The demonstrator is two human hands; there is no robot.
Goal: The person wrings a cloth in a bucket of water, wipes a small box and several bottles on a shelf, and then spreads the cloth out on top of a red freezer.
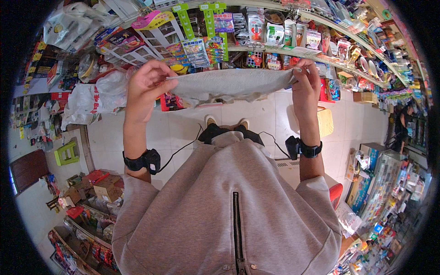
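A pale grey cloth (233, 82) is stretched sideways in front of me, its upper edge nearly straight and its lower edge hanging uneven. My left hand (147, 86) pinches one corner between thumb and fingers. The opposite corner is gripped by my right hand (306, 82), with the fingers curled over it. Behind the cloth, a store shelf (237, 49) carries packaged goods, and the cloth hides part of its lower level. Each wrist wears a black strapped device with a cable near it.
White plastic bags (99, 96) bulge beside my left forearm. A yellow stool (325, 122) stands right of my right hand, a green stool (66, 153) far left. Cardboard boxes (107, 188) sit behind on the left, a glass display case (374, 185) on the right. Another person (403, 125) is at far right.
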